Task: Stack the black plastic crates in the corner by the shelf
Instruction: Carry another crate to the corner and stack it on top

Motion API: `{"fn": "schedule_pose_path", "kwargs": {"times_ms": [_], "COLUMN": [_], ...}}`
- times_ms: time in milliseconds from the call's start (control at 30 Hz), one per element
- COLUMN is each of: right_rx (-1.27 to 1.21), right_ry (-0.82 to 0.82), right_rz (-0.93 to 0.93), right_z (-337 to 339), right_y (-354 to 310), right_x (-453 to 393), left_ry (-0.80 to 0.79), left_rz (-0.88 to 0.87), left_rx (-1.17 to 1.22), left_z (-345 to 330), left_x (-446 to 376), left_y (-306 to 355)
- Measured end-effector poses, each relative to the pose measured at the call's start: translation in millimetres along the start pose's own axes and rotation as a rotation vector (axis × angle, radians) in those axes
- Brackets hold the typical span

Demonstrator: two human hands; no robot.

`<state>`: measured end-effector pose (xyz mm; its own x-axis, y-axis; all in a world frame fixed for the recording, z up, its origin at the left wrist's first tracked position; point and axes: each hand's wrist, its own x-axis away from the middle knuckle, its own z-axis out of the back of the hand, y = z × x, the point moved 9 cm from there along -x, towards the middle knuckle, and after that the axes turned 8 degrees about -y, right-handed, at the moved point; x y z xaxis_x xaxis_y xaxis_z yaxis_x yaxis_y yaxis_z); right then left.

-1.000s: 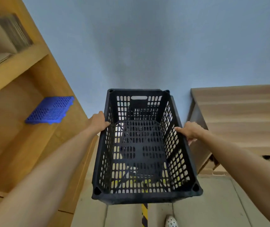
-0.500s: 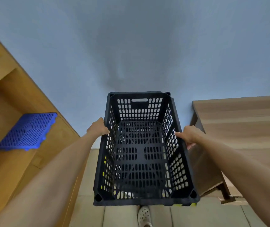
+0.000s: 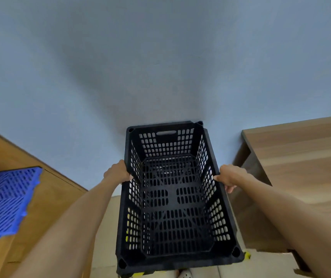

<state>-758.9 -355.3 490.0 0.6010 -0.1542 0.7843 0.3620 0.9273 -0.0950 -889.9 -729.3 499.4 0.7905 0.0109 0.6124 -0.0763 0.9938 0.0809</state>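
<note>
A black perforated plastic crate [image 3: 172, 201] fills the middle of the head view, open side up and empty, its far end close to the blue wall. My left hand [image 3: 117, 173] grips the rim of its left long side. My right hand [image 3: 229, 176] grips the right long side, fingers curled under the rim. Another black edge [image 3: 128, 274] with yellow bits shows just below the crate's near end; whether the held crate touches it I cannot tell.
A wooden shelf unit [image 3: 46, 197] stands on the left with a blue slatted plastic panel [image 3: 4, 199] lying on it. A wooden table [image 3: 305, 157] is close on the right. The blue wall [image 3: 160, 67] is straight ahead. A white shoe [image 3: 184, 274] shows at the bottom.
The crate has gone down and towards the wall, between shelf and table, with both hands still on its sides. The view has tilted so the shelf slid left and lower.
</note>
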Motion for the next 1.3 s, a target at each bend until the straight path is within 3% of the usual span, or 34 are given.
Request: {"fn": "schedule_pose_path", "kwargs": {"times_ms": [200,333,567,800,1200,1300], "right_rx": [-0.036,-0.079,0.013,-0.095,0.077,0.063], "right_ry": [-0.125,-0.161,-0.027,-0.081,0.073,0.106], "right_rz": [0.003,0.024,0.092,0.155,0.061,0.041], "right_z": [7,5,-5,-26,-20,-16], "right_y": [-12,-11,-6,-4,-5,-5], "right_x": [-17,-20,-14,-1,7,7], "left_ry": [-0.097,-0.030,0.040,0.048,0.006,0.078], "left_rz": [0.029,0.018,0.083,0.114,0.076,0.024], "left_rx": [0.009,-0.008,-0.138,-0.119,-0.260,-0.310], "left_z": [-11,-16,-50,-70,-63,-38], "left_x": [-18,-8,24,45,49,51], "left_y": [-13,-7,-15,-25,-21,-5]}}
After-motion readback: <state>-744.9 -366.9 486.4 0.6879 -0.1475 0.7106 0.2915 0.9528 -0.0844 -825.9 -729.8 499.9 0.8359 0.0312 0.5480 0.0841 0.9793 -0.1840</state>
